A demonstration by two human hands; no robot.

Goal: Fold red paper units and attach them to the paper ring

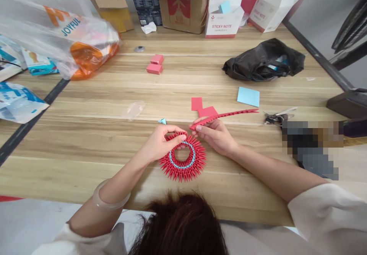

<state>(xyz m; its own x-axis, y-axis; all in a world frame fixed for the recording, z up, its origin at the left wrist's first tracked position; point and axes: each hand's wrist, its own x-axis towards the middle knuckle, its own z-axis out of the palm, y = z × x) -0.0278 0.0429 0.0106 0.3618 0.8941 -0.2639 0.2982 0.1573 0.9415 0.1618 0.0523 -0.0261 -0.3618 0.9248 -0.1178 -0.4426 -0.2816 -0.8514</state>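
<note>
A round ring of folded red paper pieces [182,174], with a light blue band round its inner part, lies on the wooden table. My left hand [164,142] pinches the ring's upper left edge between thumb and fingers. Just right of the ring, my right hand [215,134] grips a long strip of nested red paper pieces [229,114], whose far end points right. The strip's near end lies close to my left fingertips; whether it touches the ring I cannot tell. Beyond my right hand are flat red paper squares [197,104]. A small folded blue piece [162,121] sits above my left hand.
A blue paper pad [248,96] and a black plastic bag [263,62] lie to the right, with keys [276,118] nearer. Two red paper stacks [155,69] sit farther back. Cardboard boxes [183,12] and a sticky note box [222,25] line the back; a plastic bag [88,52] stands left.
</note>
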